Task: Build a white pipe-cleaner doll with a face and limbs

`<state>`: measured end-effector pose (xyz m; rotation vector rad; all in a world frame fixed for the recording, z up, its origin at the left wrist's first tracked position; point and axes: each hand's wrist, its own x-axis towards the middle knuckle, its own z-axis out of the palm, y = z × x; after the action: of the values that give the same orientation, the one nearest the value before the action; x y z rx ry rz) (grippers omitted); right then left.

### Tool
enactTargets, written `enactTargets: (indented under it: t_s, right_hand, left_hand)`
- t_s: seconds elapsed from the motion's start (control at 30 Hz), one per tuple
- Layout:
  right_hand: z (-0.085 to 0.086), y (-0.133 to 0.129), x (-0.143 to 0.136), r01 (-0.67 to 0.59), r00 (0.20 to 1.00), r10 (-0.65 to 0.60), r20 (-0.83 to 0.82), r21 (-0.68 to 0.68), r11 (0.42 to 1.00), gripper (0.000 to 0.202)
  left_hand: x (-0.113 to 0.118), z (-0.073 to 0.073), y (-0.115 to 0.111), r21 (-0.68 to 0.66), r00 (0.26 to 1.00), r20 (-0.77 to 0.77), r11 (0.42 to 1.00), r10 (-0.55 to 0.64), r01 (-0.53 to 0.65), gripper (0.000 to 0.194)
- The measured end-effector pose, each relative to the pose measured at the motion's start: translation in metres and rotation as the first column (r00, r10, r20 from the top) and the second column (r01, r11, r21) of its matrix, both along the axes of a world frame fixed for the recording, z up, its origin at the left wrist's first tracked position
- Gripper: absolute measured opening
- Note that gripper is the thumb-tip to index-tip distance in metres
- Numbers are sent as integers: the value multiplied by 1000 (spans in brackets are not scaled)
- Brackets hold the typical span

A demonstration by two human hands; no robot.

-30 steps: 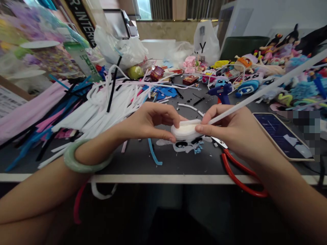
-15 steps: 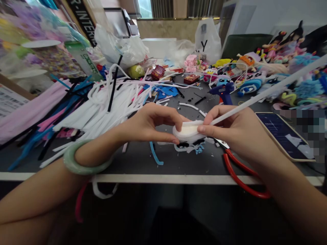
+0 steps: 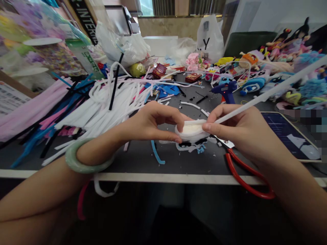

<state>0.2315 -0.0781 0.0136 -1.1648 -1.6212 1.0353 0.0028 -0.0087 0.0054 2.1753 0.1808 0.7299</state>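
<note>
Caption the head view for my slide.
Left hand and right hand hold a white oval piece above a cluttered dark table.

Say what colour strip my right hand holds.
The strip is white, clearest in the head view.

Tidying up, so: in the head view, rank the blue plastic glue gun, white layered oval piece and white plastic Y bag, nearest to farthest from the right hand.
1. White layered oval piece: touching the right hand.
2. Blue plastic glue gun: beyond that hand.
3. White plastic Y bag: far back.
</note>
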Motion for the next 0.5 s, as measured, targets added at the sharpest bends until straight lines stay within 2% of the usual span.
enactTargets:
  t_s: [0.27, 0.5]
  right_hand:
    - [5, 0, 5, 8, 1000, -9, -30, -31, 999, 19]
    - [7, -2, 9, 27, 996, -29, 88, 23, 999, 20]
  left_hand:
    - [-1, 0, 0, -4, 1000, -9, 1000, 27, -27, 19]
    - [-1, -2, 1, -33, 1000, -15, 999, 24, -24, 18]
